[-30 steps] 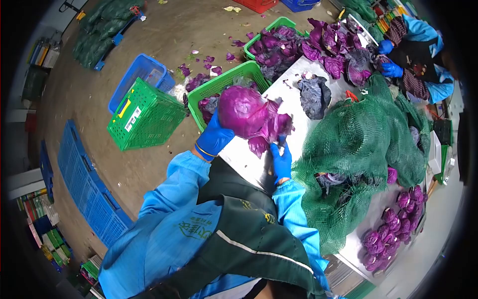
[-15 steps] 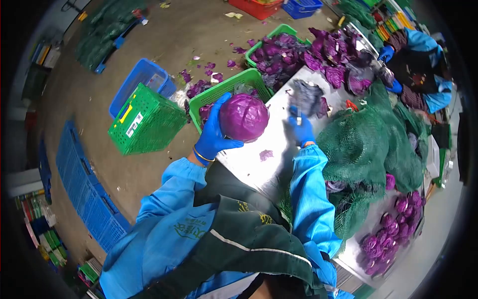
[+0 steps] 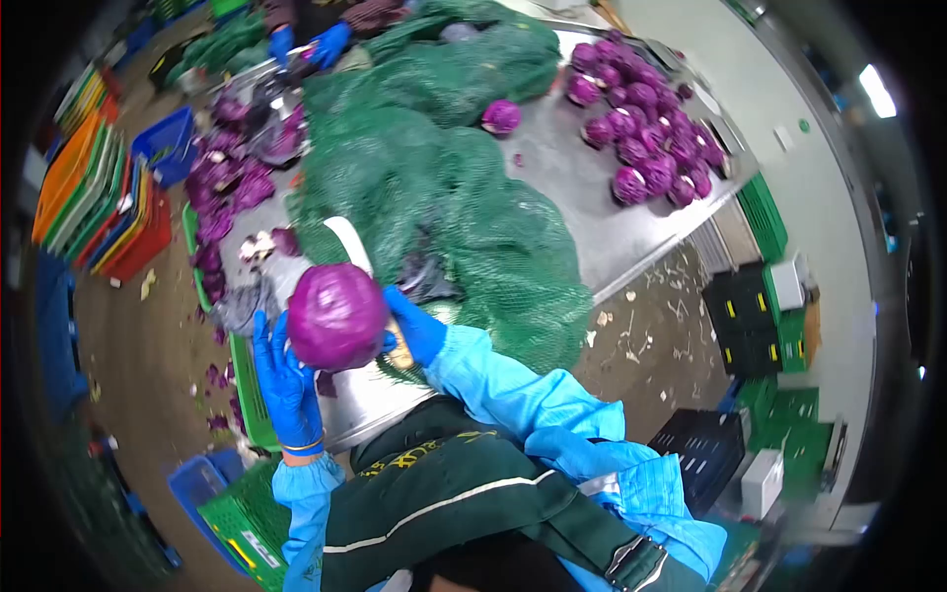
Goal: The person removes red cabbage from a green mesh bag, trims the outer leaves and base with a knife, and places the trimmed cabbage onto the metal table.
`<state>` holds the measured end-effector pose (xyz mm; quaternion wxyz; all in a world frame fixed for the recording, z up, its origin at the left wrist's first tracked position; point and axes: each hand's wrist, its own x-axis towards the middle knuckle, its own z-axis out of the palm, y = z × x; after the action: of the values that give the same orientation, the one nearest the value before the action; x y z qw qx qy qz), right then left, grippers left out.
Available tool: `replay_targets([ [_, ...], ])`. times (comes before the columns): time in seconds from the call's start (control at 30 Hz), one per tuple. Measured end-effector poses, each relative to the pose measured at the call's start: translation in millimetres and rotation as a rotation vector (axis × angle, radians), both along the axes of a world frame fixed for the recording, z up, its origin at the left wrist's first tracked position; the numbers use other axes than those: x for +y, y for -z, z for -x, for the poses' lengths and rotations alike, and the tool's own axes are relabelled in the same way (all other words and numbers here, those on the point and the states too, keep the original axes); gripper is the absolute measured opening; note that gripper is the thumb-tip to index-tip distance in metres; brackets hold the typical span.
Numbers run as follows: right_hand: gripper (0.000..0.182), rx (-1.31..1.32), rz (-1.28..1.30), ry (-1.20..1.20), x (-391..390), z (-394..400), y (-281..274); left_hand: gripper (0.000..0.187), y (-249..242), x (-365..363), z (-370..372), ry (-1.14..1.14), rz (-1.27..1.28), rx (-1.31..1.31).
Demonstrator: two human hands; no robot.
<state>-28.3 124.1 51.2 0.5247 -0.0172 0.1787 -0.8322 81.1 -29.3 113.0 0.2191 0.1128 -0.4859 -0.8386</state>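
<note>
A round red cabbage [image 3: 338, 318] with its outer leaves off is held up over the near end of the metal table [image 3: 380, 400]. Against its left side my left hand [image 3: 288, 390] is cupped, with fingers extended along it. My right hand [image 3: 418, 330] is at the cabbage's right side, closed around the tan handle of a knife [image 3: 347, 243]. The pale blade points up and away behind the cabbage; its lower part is hidden. Loose dark outer leaves [image 3: 245, 304] lie on the table just left of the cabbage.
Green mesh sacks [image 3: 434, 168] cover the table's middle. Trimmed red cabbages [image 3: 651, 128] are heaped at its far right. Leaf waste [image 3: 232, 187] lines the left edge above a green crate [image 3: 254, 395]. Across the table are a co-worker's gloved hands [image 3: 321, 47]. Stacked colored crates [image 3: 104, 207] stand left.
My view has swung to the right. The cabbage, earlier in my left hand alone, is now between both hands, and the knife blade shows behind it.
</note>
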Motion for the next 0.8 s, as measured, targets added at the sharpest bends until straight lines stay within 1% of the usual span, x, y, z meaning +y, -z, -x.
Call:
replay_targets([
  [0.03, 0.043, -0.053, -0.015, 0.114, 25.7, 3.2, -4.6, 0.075, -11.0, 17.3, 8.3, 0.120, -0.026, 0.054],
  [0.07, 0.046, -0.188, -0.202, 0.335, 45.6, 6.5, -32.4, 0.072, -17.2, 33.4, 22.8, 0.192, -0.036, 0.012],
  [0.1, 0.055, -0.317, -0.372, 0.609, 63.1, 15.8, -66.5, 0.066, -8.8, 43.7, 38.0, 0.242, 0.075, -0.086],
  [0.13, 0.064, -0.055, 0.374, 0.158, 132.1, 38.0, 30.8, 0.063, -2.4, 56.5, 52.1, 0.285, 0.098, -0.128],
  [0.17, 0.069, 0.119, -0.383, 0.642, 154.7, 41.0, 2.0, 0.060, 1.4, 69.9, 64.1, 0.320, 0.123, -0.168],
  [0.2, 0.069, 0.143, -0.556, 0.993, 167.5, 50.5, -32.1, 0.057, 10.5, 82.8, 76.5, 0.333, 0.177, -0.153],
  [0.23, 0.068, 0.181, -0.500, 0.883, 216.8, 58.4, -28.9, 0.054, 21.0, 96.4, 87.3, 0.343, 0.227, -0.140],
  [0.27, 0.066, 0.004, -0.370, 0.779, 269.0, 65.4, -21.8, 0.052, 32.6, 108.7, 95.8, 0.351, 0.283, -0.150],
  [0.3, 0.059, 0.141, 0.079, 0.706, 317.4, 87.0, 9.0, 0.051, 45.9, 119.9, 103.1, 0.358, 0.337, -0.161],
  [0.33, 0.052, -0.078, -0.377, 1.187, 326.3, 94.4, -19.7, 0.049, 61.9, 129.9, 109.9, 0.357, 0.379, -0.227],
  [0.37, 0.045, -0.096, -0.403, 1.164, 358.1, 101.2, -15.3, 0.047, 78.9, 139.2, 113.8, 0.359, 0.420, -0.292],
  [0.4, 0.044, -0.093, -0.456, 1.173, 385.3, 107.0, -6.0, 0.043, 94.0, 148.4, 116.9, 0.320, 0.394, -0.411],
  [0.43, 0.043, -0.085, -0.508, 1.183, 414.4, 113.4, 10.3, 0.043, 104.2, 153.8, 121.1, 0.286, 0.398, -0.424],
  [0.5, 0.040, 0.049, -0.507, 1.073, 489.9, 129.7, 66.6, 0.037, 123.6, 160.6, 126.3, 0.218, 0.425, -0.451],
  [0.53, 0.040, 0.042, -0.503, 1.042, 506.2, 143.3, 74.4, 0.035, 143.1, 160.4, 127.0, 0.142, 0.392, -0.444],
  [0.57, 0.036, -0.053, -0.542, 1.176, 517.4, 155.7, 80.6, 0.035, 130.8, 163.5, 126.2, 0.116, 0.394, -0.461],
  [0.6, 0.034, -0.147, -0.584, 1.309, 528.4, 167.6, 86.3, 0.036, 117.2, 167.0, 124.7, 0.028, 0.563, -0.536],
  [0.63, 0.034, -0.147, -0.580, 1.280, 543.4, 176.2, 92.2, 0.037, 107.2, 169.6, 124.9, -0.063, 0.730, -0.608],
  [0.67, 0.032, -0.125, -0.644, 1.186, 555.3, 181.3, 96.0, 0.045, 103.1, 167.8, 125.1, -0.190, 0.870, -0.448],
  [0.7, 0.034, -0.101, -0.703, 1.093, 561.0, 190.8, 103.9, 0.045, 97.0, 165.3, 124.9, -0.214, 0.876, -0.460],
  [0.73, 0.044, 0.037, -0.718, 1.174, 527.2, 193.1, 70.7, 0.048, 79.4, 164.1, 125.2, -0.343, 1.170, -0.471],
  [0.77, 0.045, 0.199, -0.748, 1.133, 484.1, 193.9, 25.7, 0.051, 68.7, 160.9, 126.7, -0.469, 1.465, -0.478],
  [0.8, 0.046, 0.359, -0.774, 1.095, 442.2, 191.2, -16.0, 0.071, 75.3, 148.4, 128.9, -0.446, 1.379, -0.520],
])
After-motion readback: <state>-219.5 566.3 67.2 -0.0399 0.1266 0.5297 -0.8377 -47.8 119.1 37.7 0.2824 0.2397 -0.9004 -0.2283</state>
